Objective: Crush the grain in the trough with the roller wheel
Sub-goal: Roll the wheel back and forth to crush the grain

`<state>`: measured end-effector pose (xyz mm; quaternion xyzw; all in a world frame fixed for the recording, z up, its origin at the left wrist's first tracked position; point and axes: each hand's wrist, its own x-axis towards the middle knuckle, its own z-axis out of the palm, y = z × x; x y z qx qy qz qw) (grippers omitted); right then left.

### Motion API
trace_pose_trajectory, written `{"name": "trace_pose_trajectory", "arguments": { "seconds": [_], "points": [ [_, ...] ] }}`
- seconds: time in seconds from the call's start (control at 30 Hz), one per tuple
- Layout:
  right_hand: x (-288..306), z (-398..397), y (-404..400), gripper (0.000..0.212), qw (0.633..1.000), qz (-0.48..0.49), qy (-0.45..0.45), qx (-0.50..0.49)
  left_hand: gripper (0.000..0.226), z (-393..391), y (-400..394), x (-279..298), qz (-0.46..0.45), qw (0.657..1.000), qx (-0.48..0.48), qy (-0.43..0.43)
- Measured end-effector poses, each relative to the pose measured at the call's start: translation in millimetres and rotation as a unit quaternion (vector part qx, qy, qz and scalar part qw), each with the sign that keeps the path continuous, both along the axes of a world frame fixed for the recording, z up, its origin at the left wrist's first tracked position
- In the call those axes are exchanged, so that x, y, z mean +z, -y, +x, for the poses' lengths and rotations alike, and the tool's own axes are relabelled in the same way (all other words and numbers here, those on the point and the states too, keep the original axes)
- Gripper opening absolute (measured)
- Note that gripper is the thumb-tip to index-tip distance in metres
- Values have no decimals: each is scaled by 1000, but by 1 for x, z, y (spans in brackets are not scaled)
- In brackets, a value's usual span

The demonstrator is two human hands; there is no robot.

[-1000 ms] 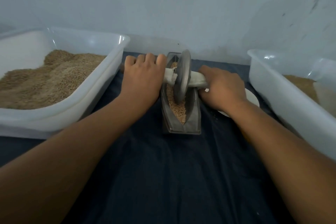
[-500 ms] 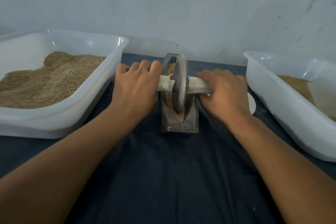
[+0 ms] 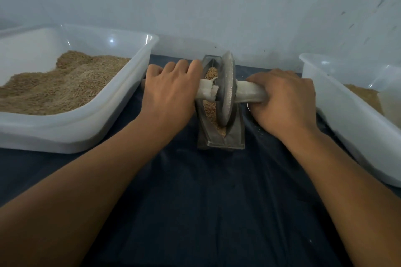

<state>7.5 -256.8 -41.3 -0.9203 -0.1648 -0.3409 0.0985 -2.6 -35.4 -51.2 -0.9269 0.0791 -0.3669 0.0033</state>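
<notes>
A narrow grey metal trough (image 3: 236, 134) stands lengthwise on the dark cloth, with brown grain (image 3: 210, 110) lying along its channel. The grey roller wheel (image 3: 226, 91) stands upright in the channel, on the grain, near the middle. A pale wrapped axle handle (image 3: 249, 92) runs through the wheel's hub. My left hand (image 3: 169, 97) grips the handle's left end and my right hand (image 3: 284, 102) grips its right end. The handle ends are hidden under my fingers.
A large white plastic tub (image 3: 121, 115) heaped with grain (image 3: 63, 84) sits to the left of the trough. Another white tub (image 3: 347, 115) holding some grain stands at the right. A pale wall rises just behind. Dark cloth (image 3: 206, 201) covers the table.
Both hands have drawn the wheel back along the trough toward me, from its far part to about its middle. The grips stay the same.
</notes>
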Motion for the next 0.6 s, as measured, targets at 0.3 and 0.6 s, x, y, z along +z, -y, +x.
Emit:
{"name": "trace_pose_trajectory", "arguments": {
  "seconds": [0.3, 0.6],
  "points": [
    [-9, 6, -1, 30, 1000, 11, -22, 7, 31, 1, -1, 1, 0, 1000, -7, -8],
    [6, -5, 0, 49, 998, 40, 49, 15, 28, -17, -4, 17, -39, 998, -37, 29]
  ]
}}
